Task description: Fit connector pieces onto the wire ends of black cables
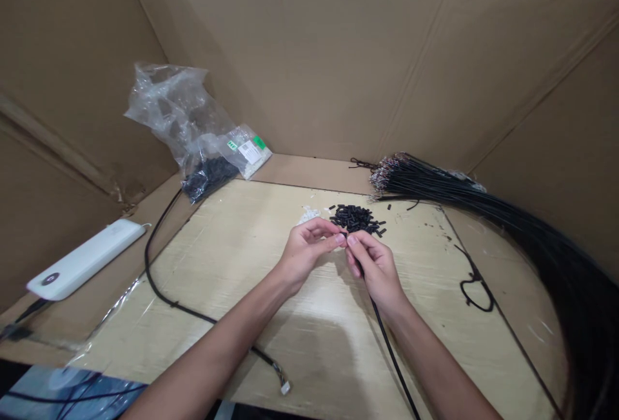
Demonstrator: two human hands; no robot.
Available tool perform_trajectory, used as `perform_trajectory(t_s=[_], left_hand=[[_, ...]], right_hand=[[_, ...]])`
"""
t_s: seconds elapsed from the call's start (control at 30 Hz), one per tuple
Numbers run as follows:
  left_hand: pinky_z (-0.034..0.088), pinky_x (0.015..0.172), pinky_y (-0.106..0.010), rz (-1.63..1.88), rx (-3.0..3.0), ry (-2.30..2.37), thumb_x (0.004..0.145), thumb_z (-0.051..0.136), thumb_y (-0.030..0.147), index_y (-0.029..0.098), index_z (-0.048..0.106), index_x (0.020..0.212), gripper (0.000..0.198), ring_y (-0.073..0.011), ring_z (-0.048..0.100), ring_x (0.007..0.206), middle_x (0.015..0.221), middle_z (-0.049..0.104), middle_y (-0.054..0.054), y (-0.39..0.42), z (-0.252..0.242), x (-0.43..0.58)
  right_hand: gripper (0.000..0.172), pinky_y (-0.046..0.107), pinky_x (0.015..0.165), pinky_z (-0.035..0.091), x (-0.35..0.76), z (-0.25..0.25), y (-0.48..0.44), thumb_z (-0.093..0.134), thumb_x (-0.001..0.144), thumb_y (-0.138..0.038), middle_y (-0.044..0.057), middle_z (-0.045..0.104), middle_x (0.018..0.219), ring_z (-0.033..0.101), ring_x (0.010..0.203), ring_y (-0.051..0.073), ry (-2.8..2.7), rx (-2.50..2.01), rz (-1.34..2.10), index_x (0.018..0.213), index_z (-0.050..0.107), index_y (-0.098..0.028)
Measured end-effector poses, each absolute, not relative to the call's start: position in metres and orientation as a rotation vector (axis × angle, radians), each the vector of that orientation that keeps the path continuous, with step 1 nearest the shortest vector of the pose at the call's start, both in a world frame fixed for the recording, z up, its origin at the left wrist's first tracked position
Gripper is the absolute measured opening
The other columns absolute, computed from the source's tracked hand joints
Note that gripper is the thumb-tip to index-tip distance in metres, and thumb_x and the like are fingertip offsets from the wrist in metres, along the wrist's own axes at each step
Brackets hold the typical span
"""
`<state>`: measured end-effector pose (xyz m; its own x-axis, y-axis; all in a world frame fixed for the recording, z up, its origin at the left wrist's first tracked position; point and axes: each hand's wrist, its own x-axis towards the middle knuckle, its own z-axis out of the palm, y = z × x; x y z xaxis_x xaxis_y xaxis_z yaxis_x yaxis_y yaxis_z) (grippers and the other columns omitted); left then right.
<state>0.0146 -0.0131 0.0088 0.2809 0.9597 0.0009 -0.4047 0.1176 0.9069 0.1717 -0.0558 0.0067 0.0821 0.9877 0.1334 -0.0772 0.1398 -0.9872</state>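
Note:
My left hand (314, 244) and my right hand (370, 259) meet over the middle of the table, fingertips nearly touching. Between the right thumb and fingers runs a black cable (387, 336), which trails down toward the table's front edge. The left thumb and forefinger pinch a small black piece at the cable's end; its exact kind is covered by the fingers. Just beyond the hands lies a pile of short black tube pieces (355, 217). Beside it, partly behind the left hand, is a small heap of white connectors (308, 215).
A thick bundle of black cables (435, 184) with bared wire ends curves along the right side. Clear plastic bags (178, 110) stand at the back left. Another cable (149, 265) ends in a white connector (285, 388) near the front. A white, rounded device (91, 255) lies left.

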Motion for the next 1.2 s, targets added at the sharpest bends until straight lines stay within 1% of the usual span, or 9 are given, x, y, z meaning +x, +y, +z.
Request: perform_trajectory(t_s=[0.1,0.23,0.33,0.47,0.73,0.93,1.1,1.2], left_hand=[[0.056,0.085,-0.030,1.168,1.007,0.755,0.066,0.106,0.034,0.019,0.083,0.081,0.031,-0.0166,0.071,0.084,0.088,0.081,-0.004,-0.0142,0.0115,0.0154],[0.055,0.078,-0.029,1.232,1.047,0.798,0.066,0.105,0.033,0.019,0.081,0.077,0.031,-0.0158,0.069,0.078,0.086,0.080,-0.004,-0.0165,0.0136,0.0175],[0.053,0.074,-0.028,1.262,1.082,0.827,0.067,0.104,0.034,0.018,0.080,0.077,0.030,-0.0153,0.067,0.076,0.085,0.079,-0.005,-0.0166,0.0131,0.0185],[0.050,0.071,-0.027,1.277,1.090,0.848,0.068,0.103,0.032,0.018,0.079,0.077,0.029,-0.0138,0.063,0.073,0.084,0.079,-0.004,-0.0154,0.0136,0.0185],[0.049,0.070,-0.029,1.257,1.107,0.862,0.068,0.103,0.036,0.019,0.078,0.076,0.031,-0.0144,0.061,0.071,0.084,0.079,-0.004,-0.0164,0.0125,0.0181],[0.053,0.076,-0.031,1.249,1.090,0.869,0.068,0.104,0.037,0.019,0.079,0.077,0.032,-0.0166,0.065,0.078,0.091,0.081,-0.007,-0.0154,0.0115,0.0183],[0.055,0.080,-0.032,1.242,1.084,0.860,0.066,0.105,0.037,0.019,0.078,0.076,0.034,-0.0181,0.068,0.082,0.090,0.081,-0.006,-0.0158,0.0128,0.0174],[0.054,0.079,-0.031,1.234,1.079,0.861,0.067,0.104,0.035,0.018,0.079,0.077,0.032,-0.0172,0.067,0.080,0.089,0.081,-0.006,-0.0164,0.0123,0.0179]], right_hand=[[0.052,0.024,0.046,0.031,0.1696,0.0037,-0.0567,0.079,0.092,-0.071,-0.005,0.053,0.060,0.041,0.048,0.010,-1.145,-1.094,1.044,0.081,0.069,-0.021],[0.041,0.025,0.050,0.033,0.1675,0.0002,-0.0580,0.077,0.098,-0.058,-0.005,0.052,0.062,0.042,0.053,0.011,-1.158,-1.147,0.900,0.082,0.070,-0.021],[0.034,0.026,0.053,0.035,0.1680,-0.0015,-0.0588,0.072,0.102,-0.048,-0.004,0.056,0.064,0.046,0.056,0.012,-1.231,-1.203,0.753,0.083,0.072,-0.020],[0.029,0.027,0.058,0.040,0.1699,-0.0021,-0.0598,0.069,0.103,-0.040,-0.002,0.063,0.069,0.052,0.060,0.013,-1.315,-1.226,0.640,0.084,0.073,-0.020],[0.029,0.028,0.059,0.039,0.1706,-0.0006,-0.0609,0.067,0.106,-0.039,-0.001,0.063,0.069,0.054,0.061,0.015,-1.324,-1.243,0.622,0.084,0.071,-0.021],[0.029,0.028,0.060,0.040,0.1703,-0.0002,-0.0608,0.067,0.106,-0.040,-0.001,0.064,0.070,0.053,0.061,0.015,-1.330,-1.240,0.630,0.085,0.072,-0.021],[0.029,0.028,0.058,0.037,0.1712,-0.0007,-0.0601,0.067,0.106,-0.040,-0.001,0.063,0.069,0.052,0.060,0.014,-1.313,-1.240,0.646,0.085,0.072,-0.020],[0.029,0.028,0.059,0.038,0.1709,-0.0009,-0.0600,0.067,0.106,-0.040,-0.001,0.064,0.070,0.053,0.061,0.014,-1.318,-1.239,0.641,0.085,0.072,-0.020]])
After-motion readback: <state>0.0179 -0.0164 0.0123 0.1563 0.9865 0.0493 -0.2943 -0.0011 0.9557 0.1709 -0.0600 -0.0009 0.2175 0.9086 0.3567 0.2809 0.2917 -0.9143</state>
